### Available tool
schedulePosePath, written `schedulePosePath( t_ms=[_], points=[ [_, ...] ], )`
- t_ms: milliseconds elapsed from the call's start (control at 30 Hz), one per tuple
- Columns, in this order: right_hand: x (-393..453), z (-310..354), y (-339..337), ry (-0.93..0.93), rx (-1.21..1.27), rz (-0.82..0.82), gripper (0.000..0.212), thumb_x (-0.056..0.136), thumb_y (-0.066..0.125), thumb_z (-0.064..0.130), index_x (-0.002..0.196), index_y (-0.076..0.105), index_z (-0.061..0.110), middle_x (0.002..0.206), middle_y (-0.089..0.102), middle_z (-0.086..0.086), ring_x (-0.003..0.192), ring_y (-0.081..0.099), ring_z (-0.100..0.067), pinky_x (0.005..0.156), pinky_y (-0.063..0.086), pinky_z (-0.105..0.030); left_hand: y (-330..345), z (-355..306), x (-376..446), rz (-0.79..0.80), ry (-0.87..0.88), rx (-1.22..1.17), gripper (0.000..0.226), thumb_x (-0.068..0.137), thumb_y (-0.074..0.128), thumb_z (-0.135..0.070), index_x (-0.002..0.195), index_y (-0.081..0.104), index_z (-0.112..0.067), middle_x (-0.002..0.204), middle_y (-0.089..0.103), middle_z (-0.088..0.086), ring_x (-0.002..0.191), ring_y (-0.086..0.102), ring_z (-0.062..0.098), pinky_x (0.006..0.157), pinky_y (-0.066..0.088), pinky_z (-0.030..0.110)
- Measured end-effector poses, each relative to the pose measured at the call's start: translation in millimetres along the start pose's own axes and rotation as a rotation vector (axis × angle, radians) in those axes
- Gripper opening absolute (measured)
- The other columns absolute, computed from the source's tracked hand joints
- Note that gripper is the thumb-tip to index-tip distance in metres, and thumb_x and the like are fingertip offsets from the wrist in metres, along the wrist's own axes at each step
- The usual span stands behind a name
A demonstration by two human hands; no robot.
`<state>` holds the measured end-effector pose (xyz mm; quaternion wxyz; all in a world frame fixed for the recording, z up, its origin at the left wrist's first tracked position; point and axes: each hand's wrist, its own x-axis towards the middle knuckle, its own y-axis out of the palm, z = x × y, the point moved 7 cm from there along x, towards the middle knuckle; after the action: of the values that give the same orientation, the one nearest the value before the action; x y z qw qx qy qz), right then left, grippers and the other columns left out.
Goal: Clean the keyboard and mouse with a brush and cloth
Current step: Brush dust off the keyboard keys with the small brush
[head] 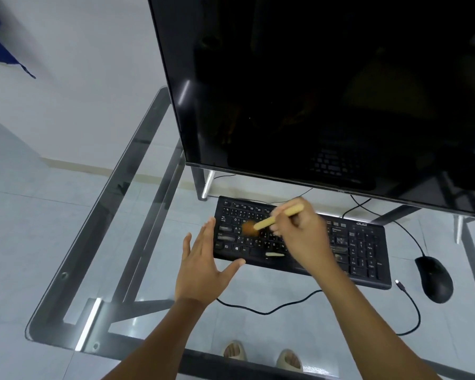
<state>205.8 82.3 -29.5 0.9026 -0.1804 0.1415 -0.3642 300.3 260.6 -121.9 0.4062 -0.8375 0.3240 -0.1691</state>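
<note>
the black keyboard (299, 242) lies on the glass surface (137, 174) below the dark monitor (327, 91), its long axis running from upper left to lower right. the right hand (302, 237) is above the keyboard's middle, its fingers curled around the pale wooden handle of a brush (274, 219). the brush slants with its handle end up and to the right and its blurred brown bristles pointing down-left onto the letter keys on the left half. the left hand (203, 267) is spread with fingers straight and released, at the keyboard's left end, thumb by its front edge. the black mouse (433, 278) sits just right of the keyboard, long axis roughly front to back.
</note>
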Motion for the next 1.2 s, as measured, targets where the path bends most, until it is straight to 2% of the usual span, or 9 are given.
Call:
schedulePosePath(
  t_ms=[100,200,367,533,667,800,933,1100,1200],
  points=[
    [0,4,23,-0.104,-0.227,0.185,0.009,0.093,0.059,0.017,0.085,0.061,0.022,0.072,0.067,0.007,0.065,0.065,-0.007,0.06,0.056,-0.033,0,0,-1,-0.013,0.008,-0.004,0.099,0.081,0.053,-0.072,0.152,0.005,-0.024,0.157,0.024,-0.008,0.138,0.0,-0.012,0.121,-0.002,0.034],
    [9,18,-11,-0.254,-0.281,-0.158,0.008,0.093,0.057,0.014,0.088,0.061,0.018,0.082,0.062,0.006,0.063,0.056,-0.002,0.058,0.041,-0.015,-2,-1,0,-0.021,0.006,-0.004,0.097,0.081,0.053,-0.072,0.151,0.006,-0.026,0.156,0.028,-0.008,0.142,0.01,-0.005,0.121,-0.002,0.034],
    [2,-4,21,0.005,-0.154,0.309,0.006,0.094,0.057,0.016,0.088,0.06,0.017,0.074,0.069,-0.006,0.064,0.068,-0.017,0.059,0.057,-0.035,0,0,-1,-0.016,0.012,0.007,0.094,0.082,0.054,-0.07,0.151,0.012,-0.022,0.153,0.034,-0.005,0.143,0.023,0.008,0.121,0.001,0.036],
    [20,2,-23,-0.154,-0.163,-0.138,0.01,0.095,0.056,0.018,0.086,0.056,0.016,0.075,0.066,0.005,0.062,0.062,-0.018,0.054,0.051,-0.038,3,1,1,-0.008,0.023,0.025,0.094,0.081,0.052,-0.072,0.151,0.011,-0.024,0.155,0.03,-0.007,0.144,0.023,0.008,0.121,-0.002,0.036],
    [17,-6,12,-0.044,-0.206,0.218,0.01,0.095,0.057,0.022,0.087,0.057,0.015,0.074,0.067,-0.005,0.062,0.065,-0.018,0.059,0.056,-0.042,2,1,0,-0.011,0.024,0.035,0.094,0.081,0.053,-0.071,0.151,0.012,-0.022,0.155,0.03,-0.005,0.144,0.022,0.009,0.121,-0.001,0.036],
    [35,8,-28,-0.179,-0.209,-0.209,0.006,0.095,0.055,0.014,0.09,0.057,0.013,0.081,0.061,0.0,0.059,0.054,-0.001,0.053,0.041,-0.013,1,-2,1,-0.02,0.03,0.024,0.094,0.081,0.055,-0.069,0.151,0.009,-0.025,0.155,0.029,-0.007,0.144,0.022,0.008,0.121,-0.001,0.036],
    [27,2,16,-0.055,-0.159,0.192,0.008,0.095,0.057,0.02,0.089,0.058,0.015,0.074,0.065,-0.001,0.061,0.065,-0.008,0.058,0.056,-0.029,4,1,1,-0.003,0.033,0.051,0.096,0.081,0.052,-0.072,0.152,0.01,-0.021,0.157,0.027,-0.006,0.145,0.019,0.007,0.121,0.0,0.038],
    [39,19,-1,-0.237,-0.199,-0.158,0.007,0.095,0.056,0.018,0.09,0.058,0.014,0.08,0.063,0.004,0.066,0.058,0.0,0.059,0.042,-0.012,3,0,2,-0.009,0.043,0.041,0.095,0.082,0.053,-0.071,0.151,0.009,-0.023,0.156,0.028,-0.005,0.145,0.022,0.008,0.121,-0.001,0.037],
    [40,18,25,-0.142,-0.12,0.031,0.007,0.095,0.057,0.02,0.089,0.058,0.016,0.072,0.066,0.005,0.068,0.066,-0.008,0.066,0.056,-0.028,3,0,1,-0.009,0.038,0.049,0.096,0.082,0.052,-0.071,0.152,0.01,-0.021,0.156,0.028,-0.004,0.145,0.021,0.008,0.121,-0.002,0.036]
  ],
)
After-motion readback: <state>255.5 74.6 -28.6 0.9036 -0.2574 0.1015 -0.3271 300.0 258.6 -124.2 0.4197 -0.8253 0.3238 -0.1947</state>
